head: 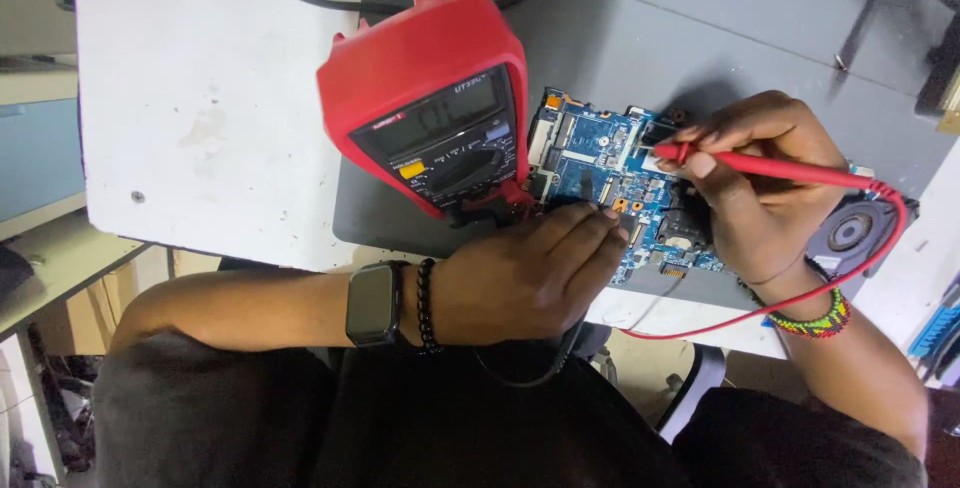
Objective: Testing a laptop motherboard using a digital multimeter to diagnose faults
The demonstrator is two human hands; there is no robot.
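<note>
Both hands [640, 218] over circuit board [610, 163]

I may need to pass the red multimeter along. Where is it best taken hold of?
Grip the red multimeter across its rubbery side edges near the top end, coming from the far side. Its lower end is crowded by plugged leads, the left hand and the blue circuit board, while its top looks clear apart from a black cable behind.
</note>
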